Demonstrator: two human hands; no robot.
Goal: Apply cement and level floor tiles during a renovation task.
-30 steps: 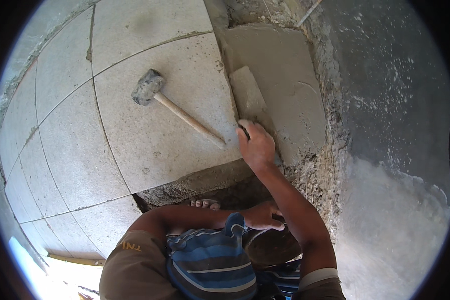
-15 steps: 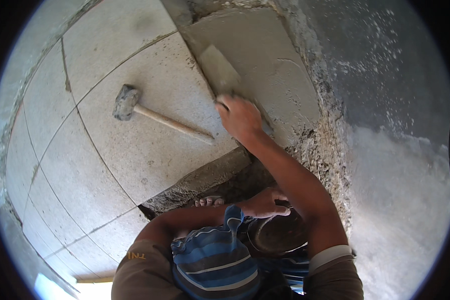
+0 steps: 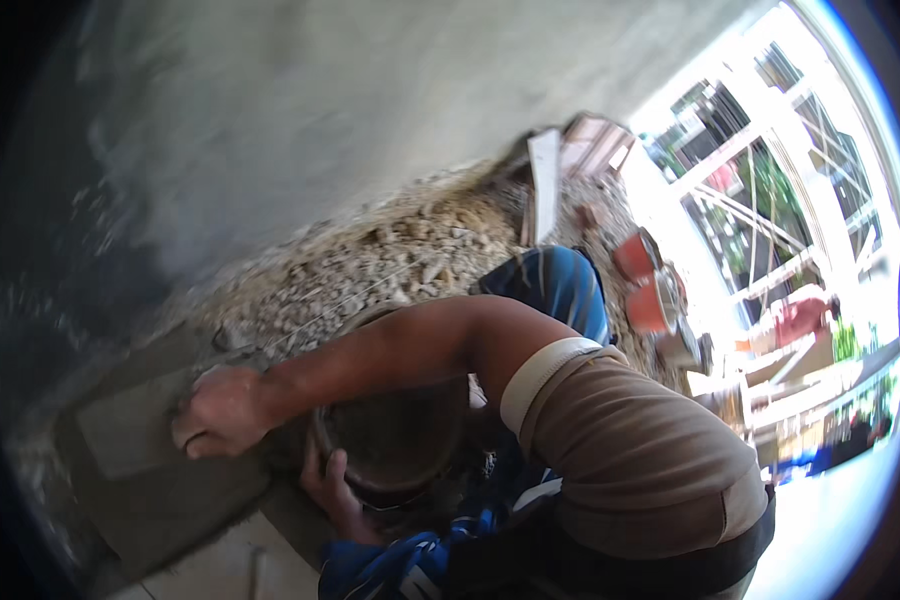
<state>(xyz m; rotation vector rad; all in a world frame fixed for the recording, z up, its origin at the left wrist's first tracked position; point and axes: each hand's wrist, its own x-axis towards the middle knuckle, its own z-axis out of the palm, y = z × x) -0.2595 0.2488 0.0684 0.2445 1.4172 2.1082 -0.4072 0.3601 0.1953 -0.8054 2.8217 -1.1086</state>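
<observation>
My right hand (image 3: pixel 225 412) is closed around the handle of a flat plastering trowel (image 3: pixel 125 425), at the left of the head view. The trowel's blade lies against the smooth wet mortar (image 3: pixel 185 505). Below my right forearm stands a dark round bucket (image 3: pixel 395 440); its contents are too dim to make out. My left hand (image 3: pixel 340 495) grips the bucket's near-left rim, thumb raised, with some of its fingers hidden. A pale floor tile (image 3: pixel 240 560) shows at the lower edge, beside the mortar.
Rubble (image 3: pixel 390 255) runs along the foot of a grey plastered wall (image 3: pixel 270 130). Farther right are a leaning white board (image 3: pixel 544 185), orange buckets (image 3: pixel 652 305) and a bright window frame (image 3: pixel 740 190). My bent knee (image 3: pixel 560 285) is beside the rubble.
The view has swung right, bringing in the rubble, buckets and window; the hammer has left it. My left hand has come to the bucket's rim. My right hand still holds the trowel.
</observation>
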